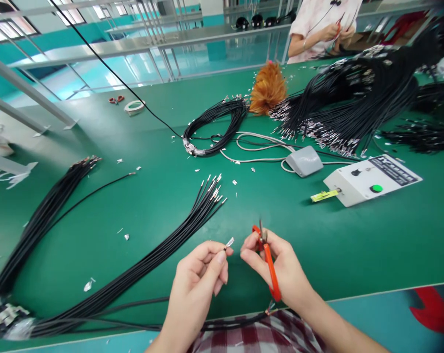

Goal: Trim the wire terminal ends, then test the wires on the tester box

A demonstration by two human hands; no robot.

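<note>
My left hand [198,277] is closed, with thumb and forefinger pinching a black cable whose silvery, foil-like end [230,242] sticks out past the fingertips. Red-handled scissors [271,272] sit in my right hand [290,274], blades pointing up and away, thumb and forefinger close together. A small gap separates the two hands. Left of them, a bundle of black cables [159,251] with pale stripped ends curves across the table. Other black cables [236,324] pass below my left hand, and one ends in bare wires [270,308] under my right wrist.
Right of my hands stands a white box with a green button [376,188]; a grey block [304,161] lies behind it. Farther back are a cable coil [240,115], an orange fluffy thing [268,88] and a large cable pile [357,105]. A co-worker [323,29] holds scissors across the table.
</note>
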